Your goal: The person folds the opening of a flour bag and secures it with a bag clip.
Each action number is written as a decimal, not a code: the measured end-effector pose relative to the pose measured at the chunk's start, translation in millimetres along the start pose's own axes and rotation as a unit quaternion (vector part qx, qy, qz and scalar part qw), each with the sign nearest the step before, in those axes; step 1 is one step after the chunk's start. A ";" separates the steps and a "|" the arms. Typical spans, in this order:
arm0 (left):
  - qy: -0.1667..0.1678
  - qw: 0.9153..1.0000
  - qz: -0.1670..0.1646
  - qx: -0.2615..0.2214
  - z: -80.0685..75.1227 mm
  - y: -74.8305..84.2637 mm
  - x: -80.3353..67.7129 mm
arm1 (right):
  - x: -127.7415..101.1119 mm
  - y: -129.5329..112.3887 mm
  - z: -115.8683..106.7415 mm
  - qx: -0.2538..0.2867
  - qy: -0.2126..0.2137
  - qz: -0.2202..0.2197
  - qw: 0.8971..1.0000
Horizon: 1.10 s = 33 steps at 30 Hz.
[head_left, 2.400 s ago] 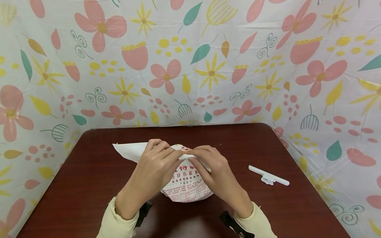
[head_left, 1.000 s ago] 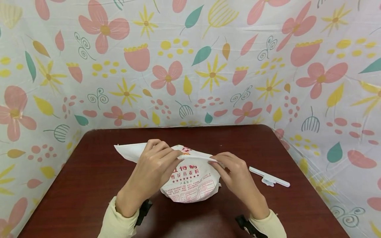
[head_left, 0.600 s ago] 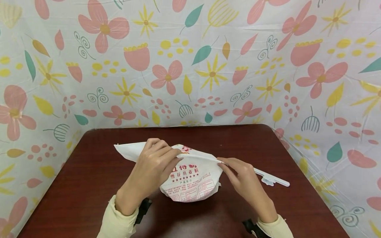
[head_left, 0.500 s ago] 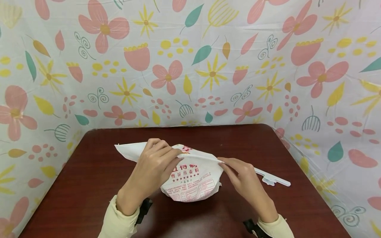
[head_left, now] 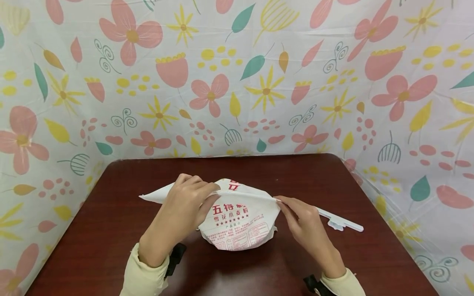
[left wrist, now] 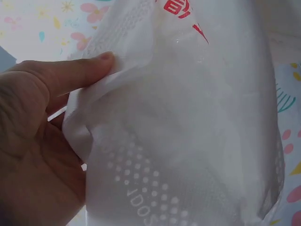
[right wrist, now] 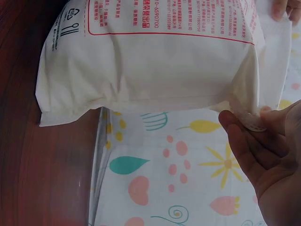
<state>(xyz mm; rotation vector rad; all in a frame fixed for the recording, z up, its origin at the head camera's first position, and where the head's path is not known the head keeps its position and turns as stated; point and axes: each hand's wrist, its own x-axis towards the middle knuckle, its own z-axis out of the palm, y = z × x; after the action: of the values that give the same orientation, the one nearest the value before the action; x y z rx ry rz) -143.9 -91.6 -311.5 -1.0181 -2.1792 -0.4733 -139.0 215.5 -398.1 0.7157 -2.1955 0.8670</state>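
A white flour bag (head_left: 240, 224) with red print stands on the dark red table (head_left: 111, 230). Its top is flattened into a long folded strip. My left hand (head_left: 189, 201) grips the strip left of the middle, fingers curled over the fold; in the left wrist view the thumb (left wrist: 80, 70) presses the bag's (left wrist: 188, 132) white film. My right hand (head_left: 296, 213) pinches the strip's right end. The right wrist view shows its fingertips (right wrist: 240, 125) on the bag's (right wrist: 160, 66) upper corner.
A white plastic sealing clip (head_left: 338, 220) lies on the table just right of my right hand. A flower-print cloth (head_left: 237, 82) walls the table at the back and on both sides. Black wrist straps (head_left: 174, 257) show at my cuffs.
My right hand slid right along the folded top from the middle to its right end, pulling the strip flat. My left hand kept its grip and dipped slightly, so the left end sits lower.
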 end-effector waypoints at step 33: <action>0.006 1.000 0.024 0.010 0.2 3.6 0.9 | -25.9 32.0 -16.8 -0.042 0.035 0.084 0.995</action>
<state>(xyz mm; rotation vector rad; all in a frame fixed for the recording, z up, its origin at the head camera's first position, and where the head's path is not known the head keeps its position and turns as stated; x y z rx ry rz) -141.6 -88.7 -310.8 -1.0521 -2.1394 -0.4344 -138.1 254.3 -419.7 0.4572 -2.2393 0.8628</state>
